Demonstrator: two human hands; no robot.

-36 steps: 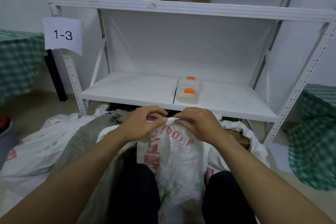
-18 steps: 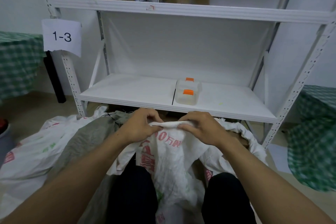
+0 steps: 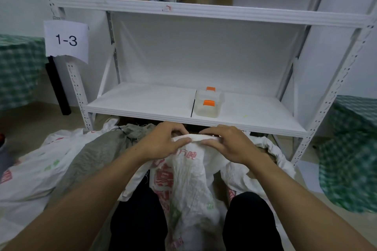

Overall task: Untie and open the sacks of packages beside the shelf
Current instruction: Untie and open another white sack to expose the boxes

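Over the last second the left hand (image 3: 163,143) and right hand (image 3: 229,144) have drawn apart along the rolled rim (image 3: 196,138) of the white woven sack (image 3: 187,187). The bunched neck is now stretched into a band running left to right, which suggests the tie is off and the mouth is ready to be spread. Both hands pinch that rim, fingers (image 3: 211,131) curled over its far side and thumbs on the near side. The sack stands between the person's knees (image 3: 140,210), just in front of the lower shelf (image 3: 142,106), with its long axis upright and its mouth pointing up and slightly far.
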